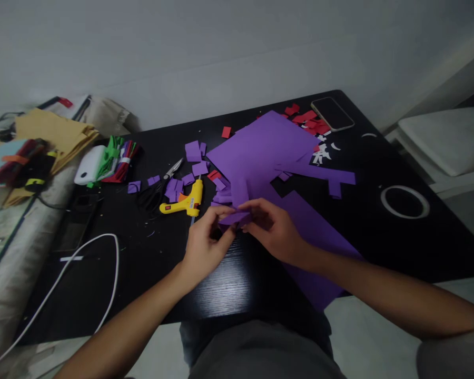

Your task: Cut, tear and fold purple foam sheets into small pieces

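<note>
Both my hands meet over the middle of the black table, pinching a small folded piece of purple paper [236,218] between them. My left hand [207,235] grips its left end with thumb and fingers. On its right end, the fingers of my right hand [274,227] are closed. Just beyond and to the right spread large purple paper sheets [266,142], one of them running under my right forearm. A yellow glue gun [187,201] lies left of my left hand, with black-handled scissors [160,187] beside it.
Small purple paper squares [193,151] and red scraps [312,122] lie scattered at the back. A phone [332,113] sits at the far right corner, a tape ring [405,202] at the right. A white cable [112,279] loops at the left, near bundled green and red pipe cleaners [112,158].
</note>
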